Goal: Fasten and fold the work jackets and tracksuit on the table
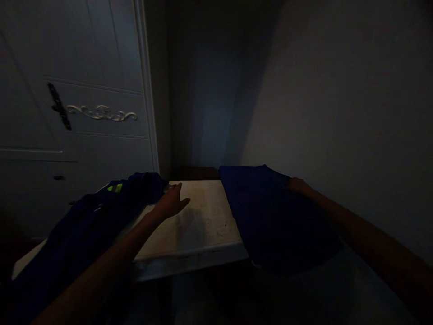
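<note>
A dark blue cloth lies over the right end of a pale wooden table and hangs past its front edge. My right hand touches the cloth near its upper right side; its fingers are lost in shadow, so whether they grip the fabric is unclear. My left hand is over the table with thumb and fingers apart, close to the end of another dark blue garment. That garment lies rumpled along the table's left side and bears a small yellow-green patch.
At the left stands a white panelled wardrobe with a dark handle and a scroll ornament. A plain wall rises behind the table and to the right. The room is very dim, and the area below the table is dark.
</note>
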Available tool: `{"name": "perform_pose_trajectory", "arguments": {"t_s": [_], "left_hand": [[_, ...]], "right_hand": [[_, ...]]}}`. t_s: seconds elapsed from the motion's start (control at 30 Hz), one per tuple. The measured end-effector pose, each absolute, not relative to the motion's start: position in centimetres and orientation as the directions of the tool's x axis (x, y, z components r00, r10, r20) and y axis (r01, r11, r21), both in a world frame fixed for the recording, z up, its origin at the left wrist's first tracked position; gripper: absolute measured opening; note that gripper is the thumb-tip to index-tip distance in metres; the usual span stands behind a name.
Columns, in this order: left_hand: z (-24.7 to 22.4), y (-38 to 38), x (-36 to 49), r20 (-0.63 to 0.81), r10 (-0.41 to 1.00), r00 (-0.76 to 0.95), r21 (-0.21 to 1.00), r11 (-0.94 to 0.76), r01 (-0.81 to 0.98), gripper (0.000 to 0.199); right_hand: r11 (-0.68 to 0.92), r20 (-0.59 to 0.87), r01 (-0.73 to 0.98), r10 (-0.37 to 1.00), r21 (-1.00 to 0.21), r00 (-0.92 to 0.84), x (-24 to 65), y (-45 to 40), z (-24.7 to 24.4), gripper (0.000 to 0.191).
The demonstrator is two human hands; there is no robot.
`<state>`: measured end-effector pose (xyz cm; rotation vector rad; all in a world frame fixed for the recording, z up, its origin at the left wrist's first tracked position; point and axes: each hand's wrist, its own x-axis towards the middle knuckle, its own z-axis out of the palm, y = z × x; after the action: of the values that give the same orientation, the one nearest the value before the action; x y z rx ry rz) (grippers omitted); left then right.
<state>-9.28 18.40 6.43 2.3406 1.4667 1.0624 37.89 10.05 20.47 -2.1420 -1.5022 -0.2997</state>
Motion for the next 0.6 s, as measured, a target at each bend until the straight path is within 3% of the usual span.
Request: {"name": "perform_pose_trajectory", "arguments": {"t_s": [0.1, 0.17, 0.2, 0.27, 0.33, 0.37, 0.43, 0.53, 0.6], "left_hand": [[8.0, 16.0, -5.9, 0.448, 0.85, 0.279, 0.694, -0.527, 0.491, 0.077], [9.5, 14.4, -3.9, 0.357, 0.883, 0.304, 0.863, -0.436, 0.254, 0.079], [10.3, 13.8, -3.1, 0.312, 0.892, 0.328, 0.923, -0.366, 0.12, 0.078], [11.7, 12.9, -2.0, 0.242, 0.9, 0.363, 0.969, -0.206, -0.134, 0.075], [12.5, 12.6, -1.7, 0.188, 0.911, 0.368, 0.947, -0.068, -0.315, 0.073], [12.6, 12.7, -1.9, 0.156, 0.917, 0.367, 0.931, -0.013, -0.364, 0.074], [11.9, 12.9, -3.1, 0.066, 0.917, 0.393, 0.929, 0.088, -0.359, 0.074], [9.5, 13.1, -5.7, -0.08, 0.932, 0.353, 0.954, 0.173, -0.243, 0.058], [7.7, 13.0, -7.1, -0.111, 0.948, 0.298, 0.961, 0.179, -0.212, 0.073]], "right_hand": [[-0.153, 0.496, 0.884, 0.78, -0.442, 0.383, 34.2, 11.0, 23.6, 0.021], [-0.02, 0.572, 0.853, 0.734, -0.522, 0.367, 29.9, 11.8, 25.5, 0.022], [0.152, 0.625, 0.771, 0.69, -0.618, 0.365, 27.1, 12.1, 26.0, 0.02], [0.384, 0.673, 0.647, 0.685, -0.659, 0.279, 21.0, 12.0, 25.7, 0.026], [0.438, 0.598, 0.647, 0.801, -0.624, 0.035, 15.1, 11.0, 23.6, 0.037], [0.452, 0.47, 0.668, 0.866, -0.591, -0.17, 12.8, 10.1, 22.2, 0.042], [0.549, 0.119, 0.703, 0.818, -0.452, -0.563, 9.8, 8.1, 18.9, 0.058], [0.685, -0.043, 0.686, 0.699, -0.245, -0.714, 9.5, 5.5, 15.1, 0.064], [0.708, -0.017, 0.681, 0.691, -0.185, -0.723, 11.1, 4.6, 13.8, 0.061]]}}
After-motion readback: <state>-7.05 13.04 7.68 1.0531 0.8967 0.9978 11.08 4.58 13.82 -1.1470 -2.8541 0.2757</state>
